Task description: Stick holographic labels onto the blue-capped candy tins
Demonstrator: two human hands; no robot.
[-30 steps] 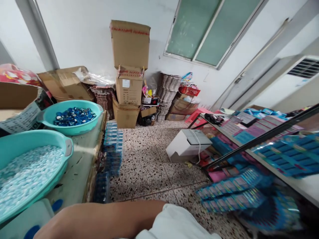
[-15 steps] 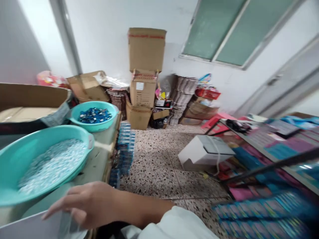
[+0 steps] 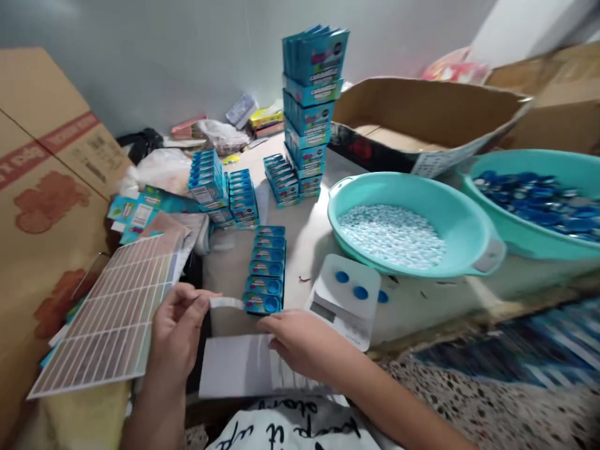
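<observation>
My left hand pinches one end of a thin, pale strip that looks like a sticker. The strip's other end reaches the front of a row of small blue boxes with round blue spots on their faces. My right hand is closed at the near end of that row; what its fingertips hold, if anything, is hidden. Below both hands lies a white flat box or board. Beside my left arm rests a sheet of clear strips marked off by white lines.
Right of the row sits a white scale with blue discs. Beyond are a turquoise basin of pale pieces and another basin of blue discs. Stacked blue boxes rise behind; a large carton stands left.
My view has swung left from the room and floor to the table. Both hands are now in view, the left with a pale strip; before, one hand showed, near a white surface.
</observation>
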